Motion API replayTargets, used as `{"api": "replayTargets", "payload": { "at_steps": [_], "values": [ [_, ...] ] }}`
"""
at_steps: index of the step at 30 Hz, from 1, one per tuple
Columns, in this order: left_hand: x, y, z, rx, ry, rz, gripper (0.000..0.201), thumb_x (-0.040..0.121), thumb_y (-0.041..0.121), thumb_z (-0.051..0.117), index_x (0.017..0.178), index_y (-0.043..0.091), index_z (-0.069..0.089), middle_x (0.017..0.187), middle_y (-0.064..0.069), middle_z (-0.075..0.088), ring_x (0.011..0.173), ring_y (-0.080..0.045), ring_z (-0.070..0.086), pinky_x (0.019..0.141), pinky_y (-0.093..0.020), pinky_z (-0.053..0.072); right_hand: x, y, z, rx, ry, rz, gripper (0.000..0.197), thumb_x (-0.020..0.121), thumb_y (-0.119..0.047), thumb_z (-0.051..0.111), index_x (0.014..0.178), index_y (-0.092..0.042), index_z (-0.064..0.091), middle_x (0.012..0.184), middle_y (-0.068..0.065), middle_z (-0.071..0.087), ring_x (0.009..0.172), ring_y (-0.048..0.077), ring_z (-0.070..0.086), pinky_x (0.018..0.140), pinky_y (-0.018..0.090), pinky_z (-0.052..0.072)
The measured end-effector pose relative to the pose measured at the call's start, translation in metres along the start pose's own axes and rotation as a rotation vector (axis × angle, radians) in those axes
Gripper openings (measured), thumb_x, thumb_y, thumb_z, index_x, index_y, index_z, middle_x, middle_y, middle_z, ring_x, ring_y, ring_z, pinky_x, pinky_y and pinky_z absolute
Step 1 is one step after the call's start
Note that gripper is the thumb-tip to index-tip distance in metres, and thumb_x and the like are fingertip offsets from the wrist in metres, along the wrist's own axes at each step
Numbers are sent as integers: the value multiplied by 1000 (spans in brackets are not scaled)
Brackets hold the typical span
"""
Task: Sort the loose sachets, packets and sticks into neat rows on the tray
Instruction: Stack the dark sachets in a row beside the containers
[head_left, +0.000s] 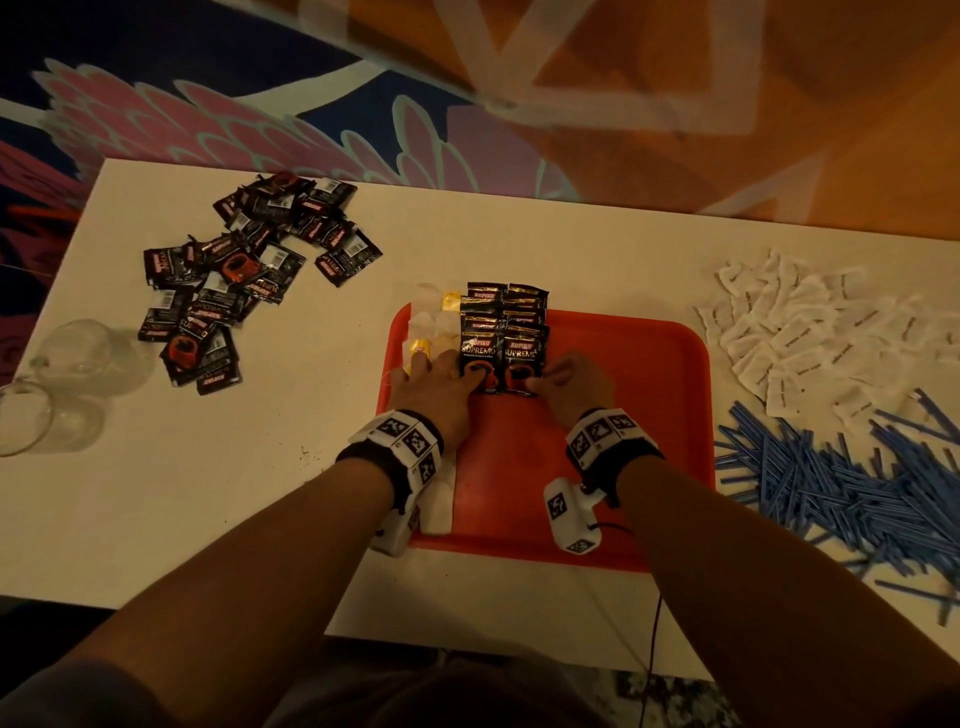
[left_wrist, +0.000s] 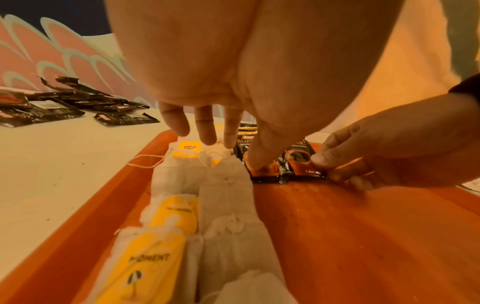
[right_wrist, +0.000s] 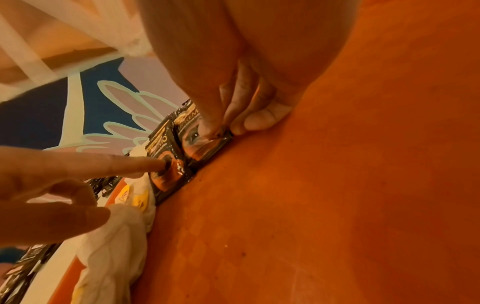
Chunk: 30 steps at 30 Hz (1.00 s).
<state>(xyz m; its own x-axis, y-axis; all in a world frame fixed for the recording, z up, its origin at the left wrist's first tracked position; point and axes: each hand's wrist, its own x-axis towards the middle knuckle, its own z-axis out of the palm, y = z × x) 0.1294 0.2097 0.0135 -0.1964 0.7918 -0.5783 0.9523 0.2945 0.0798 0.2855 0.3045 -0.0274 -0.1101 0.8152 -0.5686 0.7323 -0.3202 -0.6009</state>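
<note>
My left hand presses one coffee packet flat on the tray with a straight fingertip while my right hand pinches the packet beside it; a careless tug risks fanning the overlapped rows.

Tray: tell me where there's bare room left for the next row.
The red tray is bare right of the two coffee sachet rows, out to its right rim, and near the person between the wrists. Its left strip is crowded with tea bags. The left hand and right hand cover the sachets' near ends.

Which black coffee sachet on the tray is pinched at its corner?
The nearest sachet of the right-hand row: the right hand pinches its corner, while the left hand only presses its neighbour.
</note>
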Motion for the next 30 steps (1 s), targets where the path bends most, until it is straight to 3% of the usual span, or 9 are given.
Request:
{"api": "replayTargets", "payload": {
  "at_steps": [5,11,14,16,21,25,30],
  "values": [
    [0,-1,2,-8,16,5,69,92,23,51,153,40,24,155,-2,25,138,-36,24,112,-54,24,0,2,-3,21,33,10,26,84,-28,76,102,-20,59,78,-16,56,69,-5,48,53,15,34],
    [-1,-8,1,-157,119,26,63,91,21,54,149,39,35,152,0,31,136,-32,27,110,-49,27,-7,2,-3,18,56,-9,25,84,-32,75,101,-20,60,81,-15,56,72,-2,51,57,17,40],
    [-3,-24,-2,-300,185,-37,50,94,26,55,143,30,46,147,-4,37,132,-30,34,106,-47,35,-12,-2,-2,-7,58,-35,22,87,-32,71,103,-19,61,83,-14,55,75,2,53,61,18,43],
    [-2,-41,-5,-377,188,-115,51,91,29,59,140,27,47,146,-6,35,131,-31,34,105,-49,39,-16,-5,-2,-32,54,-65,19,90,-32,69,103,-21,60,83,-14,55,74,1,50,58,16,39],
    [6,-114,-8,-396,176,-332,57,96,32,51,150,22,35,156,-12,22,140,-39,23,112,-51,33,-32,-13,3,-69,22,-137,13,91,-29,66,99,-24,57,85,-15,52,80,5,51,59,17,38],
    [13,-182,-7,-375,159,-485,68,96,31,54,156,26,23,164,-13,3,148,-43,5,117,-56,24,-42,-19,12,-100,-17,-165,13,91,-28,66,100,-24,59,86,-16,54,79,2,51,60,17,38],
    [28,-250,7,-300,58,-563,79,93,50,52,157,35,10,165,-14,-9,148,-49,-4,119,-63,11,-57,-31,31,-161,-60,-223,10,92,-24,66,97,-23,57,86,-14,53,78,4,50,60,18,38]
  ]
}}
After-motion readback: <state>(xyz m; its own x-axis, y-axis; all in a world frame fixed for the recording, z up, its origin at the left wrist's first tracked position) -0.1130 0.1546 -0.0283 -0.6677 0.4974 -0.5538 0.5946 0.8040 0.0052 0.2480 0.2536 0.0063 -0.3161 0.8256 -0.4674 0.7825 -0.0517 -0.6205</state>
